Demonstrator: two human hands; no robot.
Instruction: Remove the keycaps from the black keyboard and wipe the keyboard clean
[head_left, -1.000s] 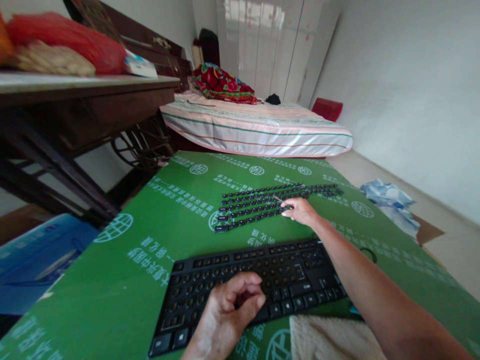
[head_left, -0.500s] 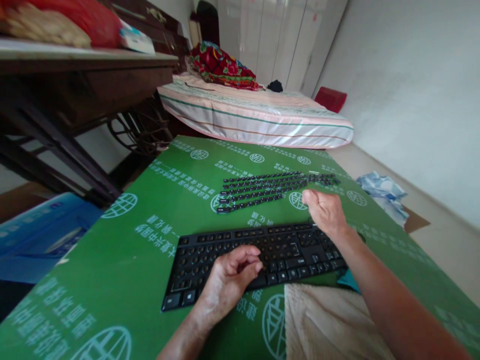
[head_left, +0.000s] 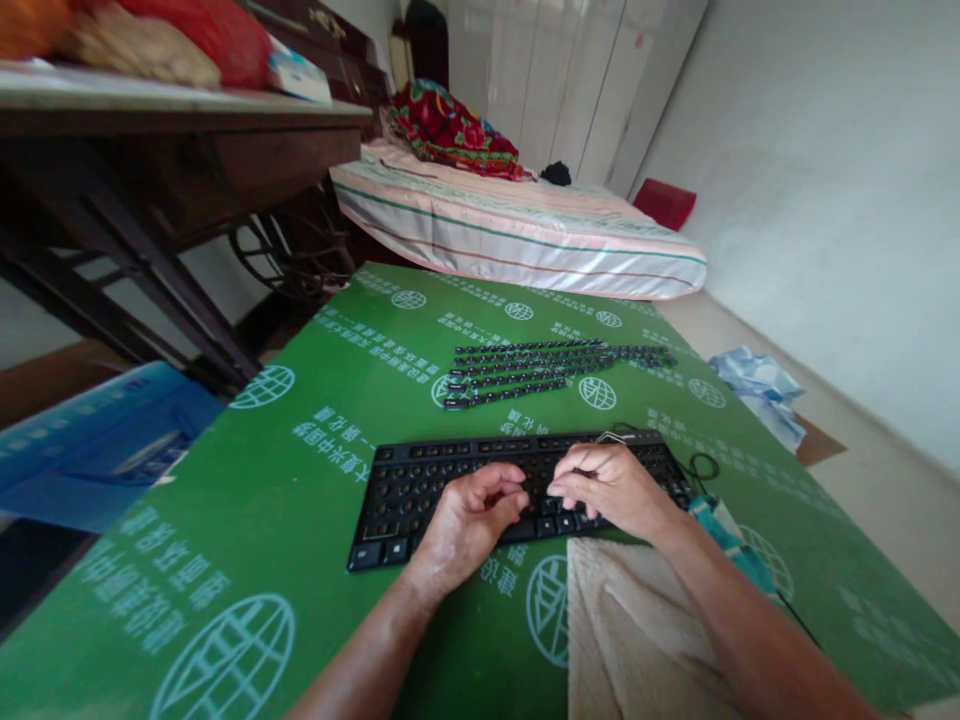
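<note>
Five or so rows of small black keycaps are lying on the green bench, spreading across its far half, beyond the keyboard. I am watching from a distance, and I am seeing that black keyboard sitting nearer the person, its upper rows showing bare round key posts while a few caps are filling its bottom edge. The left hand is curling over the keyboard's middle, its thumb and fingertips nearly meeting; I am not managing to tell whether anything is lying between them. Just beside it, the right hand is bending over the keyboard's right half, fingers closing around a thin metal tool, whose pale end is poking out past the knuckles. Whether its fingertips are touching the keys, I cannot tell. A black cable is looping beside the keyboard's right end, near a teal and white cloth. Under the right forearm, a beige cloth is covering part of the near edge. Beyond the bench, a striped bed is holding a red floral blanket.
</note>
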